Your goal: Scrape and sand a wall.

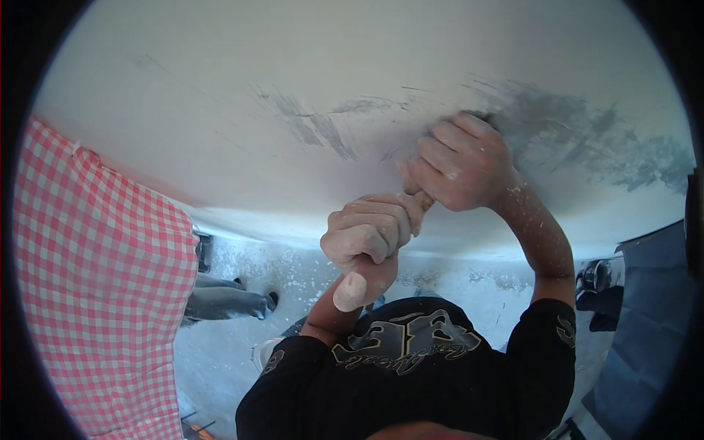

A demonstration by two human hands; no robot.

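Both my hands are closed around one wooden-handled tool [350, 292]. My left hand [369, 229] wraps the lower handle, whose rounded, pale end sticks out below the fist. Farther up and to the right, my right hand [467, 163] grips it close to the wall [220, 117]. A short strip of bare wood shows between the two fists. The tool's working end is mostly hidden behind my right hand; only a dark bit shows at the wall. Grey scraped patches [565, 125] mark the pale wall around it. White dust and flakes coat my hands and right forearm.
A red-and-white checked cloth [110, 279] hangs at the left, with another person's trouser leg [227, 299] behind it. White flakes litter the grey floor [242, 257]. At the right are a dark blue sheet [638, 330] and dark items [598, 282] I cannot make out.
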